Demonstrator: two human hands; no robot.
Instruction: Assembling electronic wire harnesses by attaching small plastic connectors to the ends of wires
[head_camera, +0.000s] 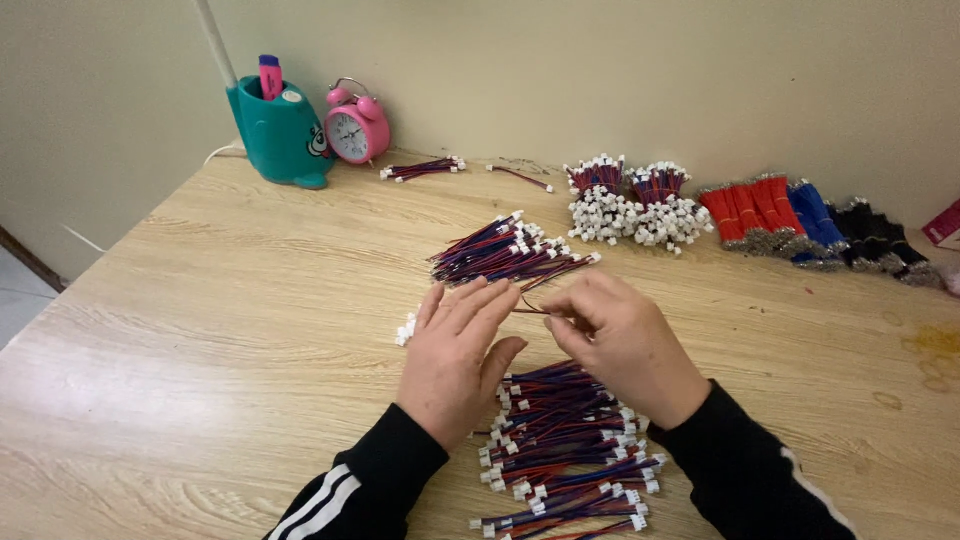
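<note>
My left hand (458, 352) lies flat on the wooden table (220, 330), fingers spread, covering small wire leads; a white connector (404, 330) pokes out at its left. My right hand (618, 338) pinches a thin red-and-blue wire lead (530, 308) between thumb and fingers, close to the left fingertips. Beyond the hands lies a fanned pile of red-blue leads with white plugs (510, 252). A larger heap of similar leads (565, 445) sits between my forearms near the table's front edge.
Along the back wall stand a teal pen holder (280, 135), a pink alarm clock (357, 125), two small lead bundles (425, 168), two upright bunches with white plugs (630, 205), and red, blue and black wire bundles (810, 225).
</note>
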